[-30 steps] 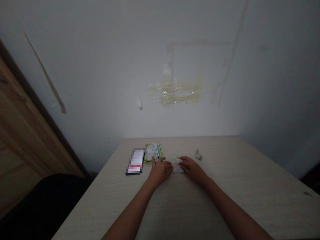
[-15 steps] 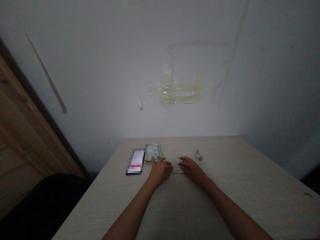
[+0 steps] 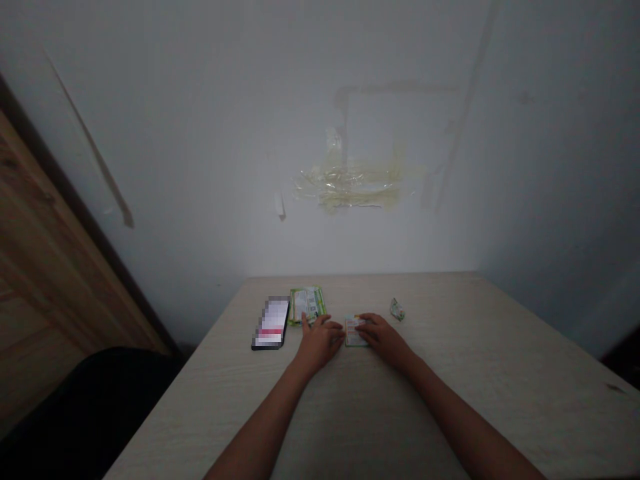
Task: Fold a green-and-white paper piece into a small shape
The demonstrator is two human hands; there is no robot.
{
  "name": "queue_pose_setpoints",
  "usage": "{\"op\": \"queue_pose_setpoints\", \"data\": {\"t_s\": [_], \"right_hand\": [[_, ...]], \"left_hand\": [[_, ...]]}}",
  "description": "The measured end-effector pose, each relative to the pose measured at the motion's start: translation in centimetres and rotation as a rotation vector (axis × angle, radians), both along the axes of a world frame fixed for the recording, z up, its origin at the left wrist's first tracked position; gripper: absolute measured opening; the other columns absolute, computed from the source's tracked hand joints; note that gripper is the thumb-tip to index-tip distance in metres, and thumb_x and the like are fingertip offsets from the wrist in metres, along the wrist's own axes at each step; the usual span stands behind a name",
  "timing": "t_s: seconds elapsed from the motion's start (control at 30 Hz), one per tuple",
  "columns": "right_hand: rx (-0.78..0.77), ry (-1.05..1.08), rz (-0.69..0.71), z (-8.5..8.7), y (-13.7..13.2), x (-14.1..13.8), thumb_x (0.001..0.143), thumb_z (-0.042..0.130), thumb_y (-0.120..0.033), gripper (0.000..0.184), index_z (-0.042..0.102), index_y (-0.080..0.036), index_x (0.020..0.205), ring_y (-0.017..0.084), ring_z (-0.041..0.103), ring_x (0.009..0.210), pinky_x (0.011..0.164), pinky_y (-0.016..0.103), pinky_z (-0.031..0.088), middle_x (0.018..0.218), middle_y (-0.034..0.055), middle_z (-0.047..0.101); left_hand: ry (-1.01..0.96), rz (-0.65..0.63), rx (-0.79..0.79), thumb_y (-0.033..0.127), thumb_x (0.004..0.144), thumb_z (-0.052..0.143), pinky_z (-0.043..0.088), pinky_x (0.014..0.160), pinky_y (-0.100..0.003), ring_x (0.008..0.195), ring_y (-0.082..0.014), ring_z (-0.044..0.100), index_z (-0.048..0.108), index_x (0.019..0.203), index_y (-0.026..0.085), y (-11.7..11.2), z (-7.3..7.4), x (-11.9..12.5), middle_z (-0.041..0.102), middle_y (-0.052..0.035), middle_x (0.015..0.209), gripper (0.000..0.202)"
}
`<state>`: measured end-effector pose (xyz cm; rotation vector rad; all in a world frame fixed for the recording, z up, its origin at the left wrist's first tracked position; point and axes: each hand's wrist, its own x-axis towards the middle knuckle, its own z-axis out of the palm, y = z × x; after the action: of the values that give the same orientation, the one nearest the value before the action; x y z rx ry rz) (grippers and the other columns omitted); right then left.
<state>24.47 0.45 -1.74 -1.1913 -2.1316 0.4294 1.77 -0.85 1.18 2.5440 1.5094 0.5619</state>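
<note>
Both my hands rest on a pale wooden table. A small light packet lies between them. The fingers of my right hand lie over the packet's right part, pressed on it. My left hand rests flat with its fingers apart; its fingertips touch the packet's left edge, and its forefinger reaches the lower edge of a green-bordered sachet. A phone with a lit screen lies to the left of the sachet.
A small crumpled wrapper scrap lies to the right of my right hand. A white wall with yellowed tape marks rises behind the table. A wooden panel stands at the left, with a dark shape below it.
</note>
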Motion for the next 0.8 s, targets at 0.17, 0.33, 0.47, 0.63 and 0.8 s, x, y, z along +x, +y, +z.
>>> {"op": "queue_pose_setpoints", "data": {"t_s": [0.17, 0.33, 0.47, 0.63, 0.8], "right_hand": [[-0.008, -0.013, -0.009, 0.11, -0.14, -0.03, 0.092, 0.053, -0.030, 0.027, 0.070, -0.023, 0.111, 0.022, 0.051, 0.121, 0.108, 0.041, 0.039, 0.129, 0.0111, 0.056], [0.020, -0.017, -0.005, 0.09, -0.16, -0.10, 0.091, 0.054, -0.029, 0.025, 0.070, -0.023, 0.109, 0.022, 0.052, 0.119, 0.106, 0.040, 0.041, 0.127, 0.0110, 0.057], [0.030, -0.032, -0.007, -0.02, 0.02, -0.16, 0.090, 0.055, -0.027, 0.023, 0.070, -0.022, 0.106, 0.022, 0.053, 0.117, 0.105, 0.041, 0.042, 0.124, 0.0113, 0.058], [0.040, -0.047, 0.001, -0.10, 0.20, -0.14, 0.089, 0.056, -0.027, 0.022, 0.069, -0.022, 0.105, 0.022, 0.053, 0.116, 0.104, 0.042, 0.042, 0.123, 0.0109, 0.058], [0.022, -0.040, 0.008, 0.24, -0.05, -0.14, 0.089, 0.055, -0.026, 0.024, 0.068, -0.021, 0.108, 0.023, 0.052, 0.119, 0.105, 0.041, 0.040, 0.125, 0.0118, 0.058]], "left_hand": [[-0.012, -0.009, 0.014, 0.034, 0.089, 0.056, -0.011, 0.104, -0.075, 0.129, -0.0282, 0.043, 0.071, 0.102, 0.039, 0.06, -0.15, -0.06, 0.069, 0.0015, 0.118, 0.020], [-0.022, -0.011, -0.006, 0.034, 0.090, 0.055, -0.009, 0.105, -0.075, 0.129, -0.0276, 0.042, 0.070, 0.101, 0.038, 0.02, 0.01, -0.03, 0.068, 0.0018, 0.119, 0.020], [-0.033, 0.001, 0.032, 0.036, 0.090, 0.053, -0.006, 0.108, -0.073, 0.131, -0.0269, 0.039, 0.071, 0.093, 0.033, 0.11, 0.04, 0.32, 0.066, 0.0009, 0.121, 0.019], [-0.039, -0.018, 0.090, 0.037, 0.087, 0.058, -0.007, 0.107, -0.074, 0.136, -0.0291, 0.034, 0.069, 0.089, 0.032, 0.45, -0.29, 0.70, 0.063, 0.0032, 0.127, 0.013], [-0.022, -0.032, 0.043, 0.039, 0.086, 0.059, -0.013, 0.105, -0.074, 0.139, -0.0295, 0.031, 0.067, 0.095, 0.032, 0.69, -0.34, 0.71, 0.067, 0.0018, 0.122, 0.014]]}}
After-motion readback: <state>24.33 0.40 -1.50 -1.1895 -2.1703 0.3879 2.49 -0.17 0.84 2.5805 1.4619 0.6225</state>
